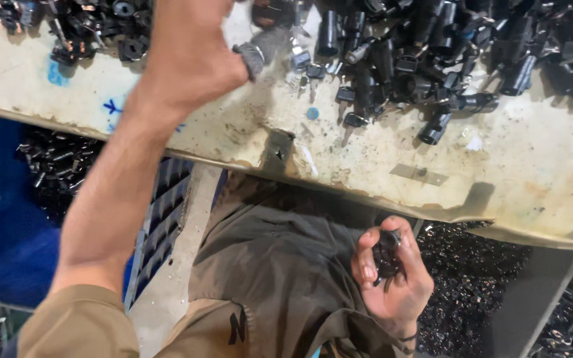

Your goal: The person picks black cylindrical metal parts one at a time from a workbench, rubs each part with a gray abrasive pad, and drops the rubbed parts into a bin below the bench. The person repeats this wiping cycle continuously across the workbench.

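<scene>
My left hand (pixel 190 56) reaches up onto the worn cream worktable (pixel 538 166), at the near edge of a heap of black lock barrels and keys (pixel 426 59). Its fingers are curled, and one digit wears a grey knitted cot (pixel 260 52). A dark piece sits right above that digit, but I cannot tell if the hand grips it. My right hand (pixel 392 275) is low over my lap, below the table edge. It is closed around a small black lock part (pixel 386 255).
A second cluster of black parts (pixel 94 26) lies at the table's far left. Below the table stand a blue crate (pixel 164 219) and piles of black parts on the floor (pixel 472 278). Blue pen marks and a small blue dot (pixel 312 113) mark the tabletop.
</scene>
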`<action>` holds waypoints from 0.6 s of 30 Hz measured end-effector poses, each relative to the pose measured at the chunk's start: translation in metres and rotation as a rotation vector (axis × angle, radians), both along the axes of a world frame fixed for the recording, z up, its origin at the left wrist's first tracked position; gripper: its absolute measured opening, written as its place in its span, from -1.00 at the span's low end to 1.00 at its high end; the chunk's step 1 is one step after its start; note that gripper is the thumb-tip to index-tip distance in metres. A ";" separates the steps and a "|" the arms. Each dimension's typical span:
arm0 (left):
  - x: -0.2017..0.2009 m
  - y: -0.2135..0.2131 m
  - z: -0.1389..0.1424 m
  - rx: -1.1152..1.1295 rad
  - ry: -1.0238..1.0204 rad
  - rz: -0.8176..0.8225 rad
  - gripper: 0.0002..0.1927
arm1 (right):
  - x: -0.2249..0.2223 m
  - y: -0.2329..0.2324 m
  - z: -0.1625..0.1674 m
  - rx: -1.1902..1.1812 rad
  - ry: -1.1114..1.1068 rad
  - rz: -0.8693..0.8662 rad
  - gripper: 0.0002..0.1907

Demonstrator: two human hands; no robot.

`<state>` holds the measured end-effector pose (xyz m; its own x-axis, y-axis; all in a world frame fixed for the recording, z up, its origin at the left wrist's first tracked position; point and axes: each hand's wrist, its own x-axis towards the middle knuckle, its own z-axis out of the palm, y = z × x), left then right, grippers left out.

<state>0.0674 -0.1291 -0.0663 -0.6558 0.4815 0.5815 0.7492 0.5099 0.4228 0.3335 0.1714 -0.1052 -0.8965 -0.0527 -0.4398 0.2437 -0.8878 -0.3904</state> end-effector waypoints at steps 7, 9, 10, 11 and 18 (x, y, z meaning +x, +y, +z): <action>0.067 0.034 0.008 1.029 -0.953 -0.369 -0.56 | -0.017 -0.006 0.010 0.035 0.009 0.011 -0.73; 0.095 0.039 0.004 1.313 -1.345 -0.490 -0.49 | -0.020 -0.007 0.012 0.031 0.029 0.013 -0.73; 0.107 0.041 0.002 1.245 -1.268 -0.446 -0.51 | -0.022 -0.007 0.012 0.036 0.035 0.018 -0.72; 0.116 0.042 0.002 1.178 -1.190 -0.402 -0.51 | -0.023 -0.008 0.012 0.041 0.042 0.024 -0.72; 0.155 -0.021 0.031 0.546 -0.788 0.563 -0.79 | -0.029 -0.003 0.003 0.040 0.022 0.062 -0.70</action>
<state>0.2221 -0.1503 -0.0356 -0.9796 -0.1947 -0.0506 -0.1072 0.2926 0.9502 0.3048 0.1683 -0.1024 -0.9015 -0.0909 -0.4232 0.2887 -0.8548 -0.4313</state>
